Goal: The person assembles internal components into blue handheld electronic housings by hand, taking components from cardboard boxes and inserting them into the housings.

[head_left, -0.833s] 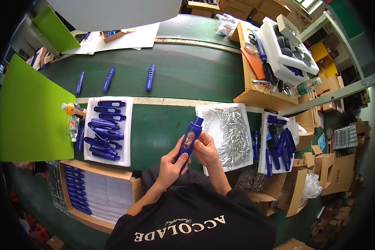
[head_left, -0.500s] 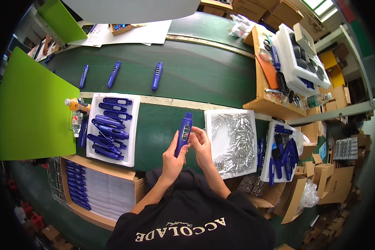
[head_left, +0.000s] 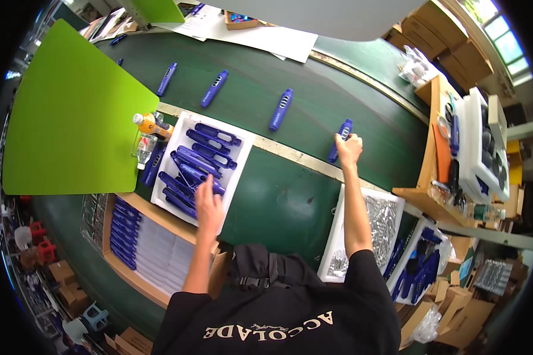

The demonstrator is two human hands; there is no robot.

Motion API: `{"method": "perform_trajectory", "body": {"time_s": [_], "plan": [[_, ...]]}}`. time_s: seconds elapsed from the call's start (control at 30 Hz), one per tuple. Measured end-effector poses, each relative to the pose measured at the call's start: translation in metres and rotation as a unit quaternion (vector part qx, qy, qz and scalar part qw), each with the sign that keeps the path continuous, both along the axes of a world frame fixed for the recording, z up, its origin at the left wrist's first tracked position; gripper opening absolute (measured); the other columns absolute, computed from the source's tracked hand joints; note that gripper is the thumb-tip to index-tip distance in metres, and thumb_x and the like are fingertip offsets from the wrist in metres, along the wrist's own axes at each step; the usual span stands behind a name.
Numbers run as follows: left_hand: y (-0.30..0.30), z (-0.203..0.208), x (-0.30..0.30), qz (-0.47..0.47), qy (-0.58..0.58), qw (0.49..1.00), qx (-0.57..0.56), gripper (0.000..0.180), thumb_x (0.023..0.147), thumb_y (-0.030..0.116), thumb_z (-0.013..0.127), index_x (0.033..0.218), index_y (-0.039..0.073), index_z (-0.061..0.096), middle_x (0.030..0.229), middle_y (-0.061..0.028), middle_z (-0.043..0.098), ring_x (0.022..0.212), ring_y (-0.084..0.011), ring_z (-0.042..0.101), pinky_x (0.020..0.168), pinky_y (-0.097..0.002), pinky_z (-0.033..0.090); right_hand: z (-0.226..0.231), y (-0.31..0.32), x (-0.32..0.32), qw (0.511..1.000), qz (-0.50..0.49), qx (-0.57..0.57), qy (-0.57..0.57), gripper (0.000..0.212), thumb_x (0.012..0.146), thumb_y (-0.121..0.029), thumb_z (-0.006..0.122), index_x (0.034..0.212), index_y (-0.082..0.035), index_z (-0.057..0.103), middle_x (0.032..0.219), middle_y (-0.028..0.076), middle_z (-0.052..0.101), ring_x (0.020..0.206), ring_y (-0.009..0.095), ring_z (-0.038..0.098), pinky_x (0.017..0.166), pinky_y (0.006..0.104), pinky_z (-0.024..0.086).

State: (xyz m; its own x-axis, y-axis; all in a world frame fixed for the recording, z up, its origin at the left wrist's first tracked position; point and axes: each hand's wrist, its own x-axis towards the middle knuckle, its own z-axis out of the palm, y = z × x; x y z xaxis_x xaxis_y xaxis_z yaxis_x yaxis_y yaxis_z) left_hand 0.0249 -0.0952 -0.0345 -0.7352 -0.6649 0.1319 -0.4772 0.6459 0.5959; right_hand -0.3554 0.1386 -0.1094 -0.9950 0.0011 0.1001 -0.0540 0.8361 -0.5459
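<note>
On the belt, to the right, my right hand [head_left: 350,149] is closed around a blue pen-shaped device [head_left: 345,130] with an oval slotted window. The device lies on the green surface or just touches it. My left hand [head_left: 209,204] reaches over a white foam tray [head_left: 241,155] of blue plastic casings [head_left: 196,158]. Its index finger stretches onto a casing near the tray's right side, and the other fingers are partly hidden. More finished-looking blue devices [head_left: 281,110] lie spaced along the belt to the left.
A second foam tray [head_left: 337,236] holds small clear and metallic parts, with a tray of blue and black pieces [head_left: 417,266] beyond it. Bottles [head_left: 151,125] stand beside a green panel [head_left: 80,118]. A carton [head_left: 160,248] of packed devices sits at lower left. A wooden shelf [head_left: 423,177] stands right.
My hands have parted. The right hand has carried the blue device forward and right onto the belt, while the left has let go and moved to the tray of casings. The view has turned.
</note>
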Motion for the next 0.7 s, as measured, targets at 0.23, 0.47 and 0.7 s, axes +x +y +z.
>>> {"method": "perform_trajectory", "body": {"time_s": [0.23, 0.47, 0.7], "plan": [[-0.103, 0.003, 0.045, -0.039, -0.079, 0.989, -0.116, 0.052, 0.081, -0.010, 0.052, 0.132, 0.001, 0.054, 0.118, -0.0181, 0.052, 0.111, -0.0370, 0.050, 0.100, -0.0444, 0.041, -0.012, -0.005, -0.028, 0.986, 0.030, 0.157, -0.051, 0.050, 0.082, -0.040, 0.074, 0.102, 0.004, 0.065, 0.101, 0.023, 0.063, 0.094, 0.039, 0.066, 0.083, 0.0466, 0.055], [-0.132, -0.018, 0.033, -0.100, -0.120, 0.970, -0.185, 0.028, 0.079, -0.005, 0.062, 0.106, 0.003, 0.064, 0.108, -0.0126, 0.055, 0.107, -0.0315, 0.054, 0.094, -0.0424, 0.043, 0.019, 0.052, 0.083, 0.994, 0.054, -0.099, 0.014, 0.033, 0.092, -0.027, 0.066, 0.102, 0.004, 0.067, 0.094, 0.018, 0.066, 0.085, 0.031, 0.067, 0.077, 0.0407, 0.052], [-0.161, -0.024, 0.047, -0.237, -0.076, 0.937, -0.244, 0.020, 0.074, 0.000, 0.068, 0.093, 0.004, 0.064, 0.110, -0.0139, 0.056, 0.109, -0.0333, 0.055, 0.094, -0.0440, 0.045, 0.079, 0.136, 0.187, 0.985, -0.015, -0.163, 0.058, 0.015, 0.092, -0.012, 0.063, 0.100, 0.000, 0.069, 0.094, 0.013, 0.065, 0.079, 0.022, 0.065, 0.068, 0.0321, 0.053]]}}
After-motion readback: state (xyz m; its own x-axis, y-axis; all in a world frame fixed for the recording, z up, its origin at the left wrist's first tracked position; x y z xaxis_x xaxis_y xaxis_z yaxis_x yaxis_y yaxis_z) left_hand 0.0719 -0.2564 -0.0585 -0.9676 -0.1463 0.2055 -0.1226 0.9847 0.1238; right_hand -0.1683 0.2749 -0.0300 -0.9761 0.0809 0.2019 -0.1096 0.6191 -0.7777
